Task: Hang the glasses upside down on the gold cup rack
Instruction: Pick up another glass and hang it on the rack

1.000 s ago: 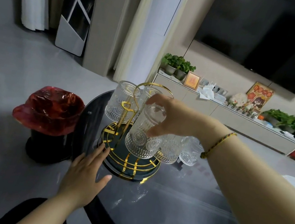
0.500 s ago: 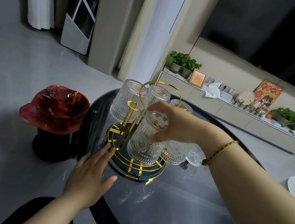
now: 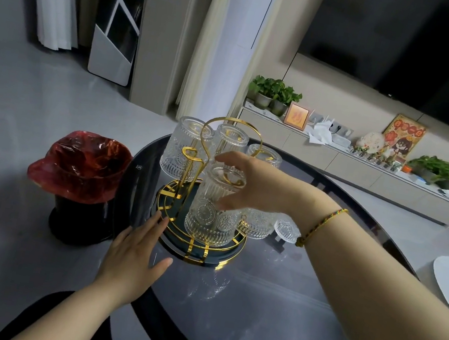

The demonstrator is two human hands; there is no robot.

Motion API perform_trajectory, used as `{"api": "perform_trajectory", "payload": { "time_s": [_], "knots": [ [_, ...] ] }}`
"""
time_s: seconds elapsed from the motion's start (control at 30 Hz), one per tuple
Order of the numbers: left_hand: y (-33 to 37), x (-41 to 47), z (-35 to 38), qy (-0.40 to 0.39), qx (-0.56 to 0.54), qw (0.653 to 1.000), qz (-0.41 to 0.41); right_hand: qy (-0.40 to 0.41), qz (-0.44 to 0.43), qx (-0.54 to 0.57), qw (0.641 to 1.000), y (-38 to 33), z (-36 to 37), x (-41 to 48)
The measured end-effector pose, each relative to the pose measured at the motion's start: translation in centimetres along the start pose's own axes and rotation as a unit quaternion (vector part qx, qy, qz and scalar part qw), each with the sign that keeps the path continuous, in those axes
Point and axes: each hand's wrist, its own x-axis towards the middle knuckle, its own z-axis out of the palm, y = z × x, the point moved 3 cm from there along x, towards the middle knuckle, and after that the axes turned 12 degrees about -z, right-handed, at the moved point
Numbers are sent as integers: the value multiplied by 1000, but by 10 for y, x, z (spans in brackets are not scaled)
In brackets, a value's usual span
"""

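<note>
Gold wire cup rack [image 3: 202, 148] with round dark, gold-striped tray base [image 3: 227, 256] stands on dark glossy round bench [image 3: 267, 312]; four clear embossed glasses hang inverted on it: three at the rack's far side [image 3: 183, 147], one at its near side [image 3: 215, 207]. Right hand [image 3: 256, 189] is at the near glass, grip loosened, fingers spread beside its upturned base; two more embossed glasses [image 3: 285, 228] lie on the bench just right of the rack. Left hand [image 3: 136, 256] lies flat, grip released, fingertips touching the tray's left rim; red-lined black bin [image 3: 78, 174] stands left of the rack.
</note>
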Motion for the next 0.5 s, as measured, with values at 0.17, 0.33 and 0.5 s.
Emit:
{"api": "perform_trajectory", "payload": {
  "time_s": [0.17, 0.33, 0.5],
  "knots": [
    [2, -2, 3, -8, 8, 1000, -9, -3, 6, -12, 1000, -1, 0, -4],
    [1, -4, 4, 4, 18, 1000, -10, -31, 10, -37, 999, -2, 0, 0],
    [2, -4, 4, 15, 27, 999, -15, -23, 7, -44, 999, 2, 1, -3]
  ]
}}
